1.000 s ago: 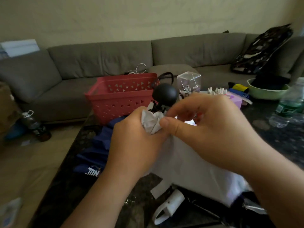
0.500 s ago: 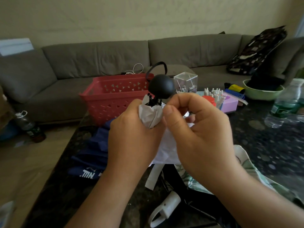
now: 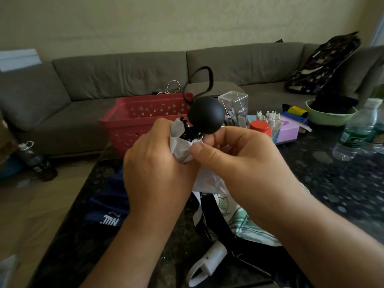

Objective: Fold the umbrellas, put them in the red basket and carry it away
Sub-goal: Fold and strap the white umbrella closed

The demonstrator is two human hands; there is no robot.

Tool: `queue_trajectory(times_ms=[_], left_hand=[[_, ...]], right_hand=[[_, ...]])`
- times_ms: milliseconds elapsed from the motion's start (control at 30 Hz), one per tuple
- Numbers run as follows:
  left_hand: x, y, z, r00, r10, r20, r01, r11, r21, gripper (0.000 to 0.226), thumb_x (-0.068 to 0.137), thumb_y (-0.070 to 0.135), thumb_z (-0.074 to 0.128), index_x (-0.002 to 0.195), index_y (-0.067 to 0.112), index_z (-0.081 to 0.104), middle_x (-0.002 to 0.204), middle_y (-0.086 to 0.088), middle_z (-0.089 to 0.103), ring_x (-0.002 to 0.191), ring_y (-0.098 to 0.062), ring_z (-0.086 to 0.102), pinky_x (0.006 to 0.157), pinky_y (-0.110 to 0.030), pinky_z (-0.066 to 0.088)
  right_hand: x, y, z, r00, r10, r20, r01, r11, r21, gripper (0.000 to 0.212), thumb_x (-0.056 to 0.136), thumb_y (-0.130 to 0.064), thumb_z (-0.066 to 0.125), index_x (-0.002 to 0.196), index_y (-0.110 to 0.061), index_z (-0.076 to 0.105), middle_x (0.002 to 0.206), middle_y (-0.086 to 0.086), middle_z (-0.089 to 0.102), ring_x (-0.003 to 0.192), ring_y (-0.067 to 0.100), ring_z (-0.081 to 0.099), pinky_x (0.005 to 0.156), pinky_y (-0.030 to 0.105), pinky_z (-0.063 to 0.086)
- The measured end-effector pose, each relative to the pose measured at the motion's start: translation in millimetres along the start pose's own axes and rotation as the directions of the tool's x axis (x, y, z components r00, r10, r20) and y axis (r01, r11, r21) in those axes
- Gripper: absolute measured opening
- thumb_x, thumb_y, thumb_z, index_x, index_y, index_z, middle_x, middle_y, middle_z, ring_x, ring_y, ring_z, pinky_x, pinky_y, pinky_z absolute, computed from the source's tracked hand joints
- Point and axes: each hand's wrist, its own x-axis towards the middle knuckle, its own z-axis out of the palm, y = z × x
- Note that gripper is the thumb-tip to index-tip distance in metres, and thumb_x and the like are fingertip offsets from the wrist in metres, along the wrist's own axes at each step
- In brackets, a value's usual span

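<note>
My left hand [image 3: 153, 169] grips the bunched white cloth of a folding umbrella [image 3: 180, 146] held upright over the table. Its round black handle [image 3: 205, 115] with a black cord loop points up and away from me. My right hand [image 3: 239, 161] pinches the white cloth just below the handle with thumb and fingers. The red basket [image 3: 135, 121] stands behind the hands at the table's far edge, nothing visible inside. A dark blue umbrella [image 3: 108, 208] lies on the table under my left arm. A floral umbrella [image 3: 243, 223] with a white handle [image 3: 207, 265] lies under my right arm.
The dark speckled table [image 3: 342, 183] carries a clear box [image 3: 233, 100], a red-capped jar [image 3: 259, 126], a purple box of small white bottles [image 3: 287, 129], a green bowl [image 3: 330, 116] and a water bottle [image 3: 357, 129]. A grey sofa [image 3: 124, 73] runs behind. A bottle [image 3: 35, 161] stands on the floor at left.
The trailing white cloth has been gathered up into my hands, uncovering the floral umbrella below. The black handle has risen a little and its cord loop now stands up.
</note>
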Motion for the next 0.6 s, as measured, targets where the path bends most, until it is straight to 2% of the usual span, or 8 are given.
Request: queue_trajectory(times_ms=[100, 167, 233, 300, 367, 467, 533, 600], left_hand=[[1, -3, -1, 0.999, 0.037, -0.035, -0.036, 0.999, 0.022, 0.033, 0.094, 0.045, 0.066, 0.083, 0.019, 0.049, 0.066, 0.004, 0.051, 0.059, -0.023, 0.051, 0.053, -0.049, 0.049], [1, -6, -1, 0.997, 0.065, -0.050, -0.063, 0.997, 0.032, 0.036, 0.093, 0.039, 0.077, 0.083, 0.019, 0.049, 0.068, 0.005, 0.050, 0.060, -0.023, 0.050, 0.055, -0.051, 0.048], [1, -8, -1, 0.990, 0.110, -0.084, -0.107, 0.993, 0.045, 0.035, 0.092, 0.034, 0.079, 0.084, 0.021, 0.047, 0.069, 0.005, 0.049, 0.060, -0.022, 0.049, 0.055, -0.050, 0.048], [2, -7, -1, 0.987, 0.126, -0.095, -0.122, 0.992, 0.043, 0.035, 0.093, 0.033, 0.079, 0.086, 0.024, 0.046, 0.070, 0.006, 0.049, 0.061, -0.021, 0.049, 0.056, -0.050, 0.048], [2, -6, -1, 0.994, 0.096, -0.056, -0.094, 0.995, 0.032, 0.033, 0.093, 0.041, 0.075, 0.087, 0.023, 0.048, 0.070, 0.006, 0.051, 0.062, -0.022, 0.052, 0.056, -0.051, 0.050], [3, -2, -1, 1.000, 0.005, 0.031, -0.004, 1.000, -0.021, 0.036, 0.091, 0.055, 0.068, 0.088, 0.024, 0.051, 0.070, 0.010, 0.053, 0.062, -0.017, 0.056, 0.054, -0.048, 0.052], [4, 2, -2, 0.995, -0.072, 0.073, 0.079, 0.992, -0.095, 0.038, 0.088, 0.064, 0.062, 0.089, 0.027, 0.050, 0.071, 0.011, 0.057, 0.063, -0.009, 0.059, 0.052, -0.044, 0.052], [4, 6, -4, 0.988, -0.119, 0.098, 0.133, 0.981, -0.144, 0.038, 0.083, 0.069, 0.057, 0.088, 0.032, 0.049, 0.072, 0.012, 0.060, 0.065, -0.004, 0.061, 0.053, -0.040, 0.052]], right_hand=[[0, -6, -2, 0.985, 0.158, 0.068, -0.167, 0.976, 0.143, 0.020, 0.090, -0.018, 0.076, 0.070, -0.017, 0.076, 0.071, 0.001, 0.071, 0.068, 0.013, 0.061, 0.068, 0.027, 0.049], [2, -8, -5, 0.947, 0.285, 0.150, -0.315, 0.917, 0.246, 0.021, 0.090, -0.020, 0.072, 0.069, -0.020, 0.076, 0.074, 0.001, 0.065, 0.076, 0.017, 0.056, 0.073, 0.031, 0.044], [2, -10, -7, 0.901, 0.373, 0.222, -0.428, 0.849, 0.310, 0.015, 0.090, -0.022, 0.071, 0.075, -0.020, 0.072, 0.075, 0.001, 0.060, 0.077, 0.017, 0.054, 0.072, 0.031, 0.042], [2, -12, -7, 0.867, 0.410, 0.284, -0.493, 0.790, 0.365, 0.009, 0.092, -0.024, 0.069, 0.086, -0.018, 0.068, 0.074, 0.000, 0.055, 0.074, 0.016, 0.052, 0.069, 0.030, 0.039], [1, -9, -5, 0.866, 0.394, 0.307, -0.494, 0.768, 0.408, 0.009, 0.095, -0.025, 0.066, 0.089, -0.019, 0.066, 0.072, -0.004, 0.052, 0.073, 0.013, 0.051, 0.070, 0.030, 0.037], [-2, -1, 2, 0.943, 0.257, 0.211, -0.327, 0.833, 0.446, 0.028, 0.101, -0.022, 0.061, 0.075, -0.025, 0.071, 0.068, -0.009, 0.057, 0.073, 0.010, 0.051, 0.073, 0.030, 0.039], [-4, 6, 8, 0.995, 0.035, 0.093, -0.069, 0.919, 0.387, 0.028, 0.102, -0.015, 0.061, 0.077, -0.024, 0.071, 0.070, -0.011, 0.061, 0.069, 0.005, 0.052, 0.071, 0.024, 0.042], [-6, 13, 10, 0.977, -0.213, -0.018, 0.212, 0.954, 0.210, 0.019, 0.100, -0.013, 0.064, 0.085, -0.024, 0.068, 0.076, -0.011, 0.062, 0.070, 0.003, 0.056, 0.070, 0.020, 0.045]])
